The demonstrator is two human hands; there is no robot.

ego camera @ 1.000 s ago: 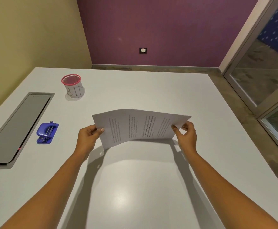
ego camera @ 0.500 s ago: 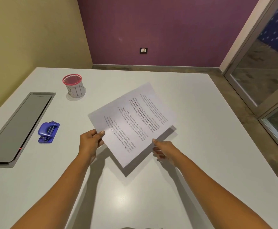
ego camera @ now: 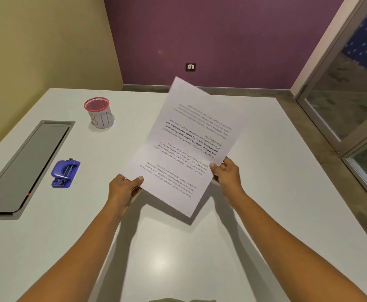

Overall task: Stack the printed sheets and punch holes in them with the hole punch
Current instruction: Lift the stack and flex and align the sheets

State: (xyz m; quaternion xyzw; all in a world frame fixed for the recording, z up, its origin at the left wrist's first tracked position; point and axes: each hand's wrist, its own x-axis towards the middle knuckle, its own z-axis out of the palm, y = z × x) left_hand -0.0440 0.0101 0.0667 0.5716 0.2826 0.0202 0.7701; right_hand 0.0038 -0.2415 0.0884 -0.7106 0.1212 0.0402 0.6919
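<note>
Here the printed sheets (ego camera: pixel 186 147) are held up off the white table (ego camera: pixel 276 171), tilted so one corner points toward the far purple wall (ego camera: pixel 221 40) and the opposite corner hangs low between the forearms; the upper face is white with several blocks of black print, one block in bold, and the text reads upside down from this view; how many sheets are in the bundle cannot be told, since the edges line up as one. The left hand (ego camera: pixel 122 189) pinches the lower left corner, thumb on top and fingers curled underneath; the right hand (ego camera: pixel 227 175) grips the lower right edge the same way, thumb lying on the printed face. The blue hole punch (ego camera: pixel 65 173) sits on the table well to the left of the paper, just beside a long grey recessed panel (ego camera: pixel 25 164) (a small red light shows at its near edge). Farther back stands a red-rimmed mesh cup (ego camera: pixel 99 112) with a white paper band bearing hand-drawn letters; what lies inside it cannot be made out. The fingers of both hands are hidden behind the paper, and the table's near edge is cut off by the frame.
</note>
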